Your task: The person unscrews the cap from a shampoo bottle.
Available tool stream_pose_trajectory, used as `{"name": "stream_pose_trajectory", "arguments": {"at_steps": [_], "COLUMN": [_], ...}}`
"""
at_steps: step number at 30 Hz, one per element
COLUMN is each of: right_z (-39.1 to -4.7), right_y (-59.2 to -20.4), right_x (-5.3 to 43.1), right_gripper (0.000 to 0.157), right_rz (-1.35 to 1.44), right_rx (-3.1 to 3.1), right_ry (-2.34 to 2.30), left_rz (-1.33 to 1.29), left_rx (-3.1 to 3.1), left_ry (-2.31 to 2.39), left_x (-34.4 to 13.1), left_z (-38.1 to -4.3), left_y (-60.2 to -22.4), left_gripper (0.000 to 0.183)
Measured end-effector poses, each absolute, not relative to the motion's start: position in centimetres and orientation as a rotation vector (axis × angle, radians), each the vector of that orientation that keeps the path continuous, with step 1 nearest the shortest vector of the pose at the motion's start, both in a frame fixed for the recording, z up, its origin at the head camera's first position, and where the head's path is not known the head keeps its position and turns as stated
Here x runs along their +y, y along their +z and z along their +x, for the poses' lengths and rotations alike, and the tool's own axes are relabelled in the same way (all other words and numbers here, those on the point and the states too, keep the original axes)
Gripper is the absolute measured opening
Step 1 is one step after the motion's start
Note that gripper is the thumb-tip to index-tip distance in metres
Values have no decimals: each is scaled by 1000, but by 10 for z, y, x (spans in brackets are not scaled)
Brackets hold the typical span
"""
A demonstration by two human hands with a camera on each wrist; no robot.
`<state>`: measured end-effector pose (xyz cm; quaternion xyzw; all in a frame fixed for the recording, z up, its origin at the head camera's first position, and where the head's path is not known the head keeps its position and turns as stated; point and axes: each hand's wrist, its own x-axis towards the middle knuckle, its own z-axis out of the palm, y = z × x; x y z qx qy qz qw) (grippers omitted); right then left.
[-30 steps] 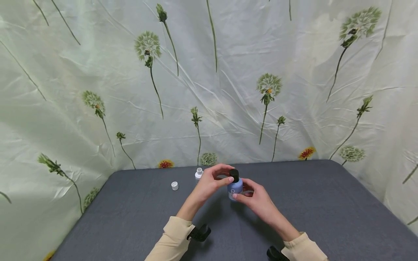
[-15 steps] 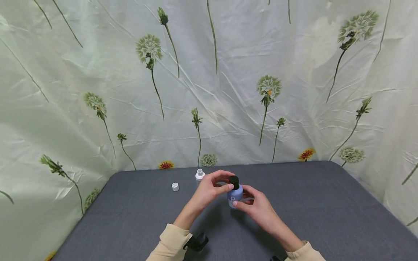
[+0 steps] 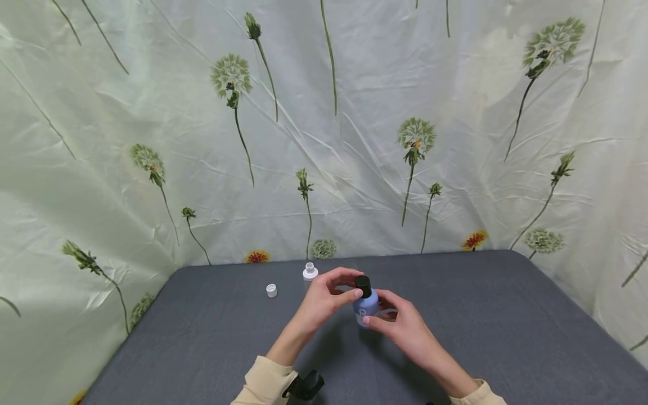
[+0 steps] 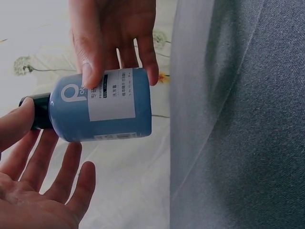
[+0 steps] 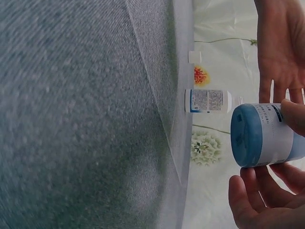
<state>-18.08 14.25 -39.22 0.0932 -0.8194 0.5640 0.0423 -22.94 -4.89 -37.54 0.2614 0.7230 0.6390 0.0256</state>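
Observation:
A small blue bottle [image 3: 365, 306] with a white label and a black cap [image 3: 362, 285] is held above the table between both hands. My left hand [image 3: 320, 301] pinches the black cap between thumb and fingers. Around the bottle's body curls my right hand [image 3: 405, 323], its thumb over the label in the left wrist view. The bottle's underside [image 5: 244, 136] shows in the right wrist view, apart from the tabletop. Beyond the left hand stands a white bottle [image 3: 310, 272] with its neck uncapped, partly hidden by that hand. To its left lies a small white cap [image 3: 271, 290].
The dark grey cloth-covered table [image 3: 212, 337] stretches out on both sides of the hands. Along its far edge hangs a pale curtain [image 3: 354, 185] printed with dandelions and other flowers.
Both hands and the blue bottle sit slightly lower in the head view than a second ago. The bottle's label has turned a little and the bottle tilts slightly. The grips look the same.

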Motion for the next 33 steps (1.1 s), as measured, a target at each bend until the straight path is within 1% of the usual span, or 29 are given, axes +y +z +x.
{"name": "stream_pose_trajectory", "arguments": {"at_steps": [5,9,17,22,27,33], "right_z": [-179,-180,-185,-189,-190,-190], "right_y": [-392,-393,-397,-398,-398,-398], "right_x": [144,146,149,152,155,155], "right_gripper": [50,51,55,60,64,65], "right_rz": [260,280,475,582,687,679], "right_rx": [-2514,-2489,-2437,-2422,-2409,-2399], "right_ry": [1746,1852,2035,2099,2067,2026], "left_rz": [806,835,1072,1031,1005,1013], "left_rx": [2256,2266,2022,1905,1948,2027], "left_ry": [1961,1940,1923,1951,1947,1925], "left_x": [-45,-41,-42,-46,-47,-47], "left_z": [-229,-230,-234,-235,-235,-235], "left_y": [-376,-375,-372,-370,-369,-367], "left_gripper": [30,31,40,37,36,34]}}
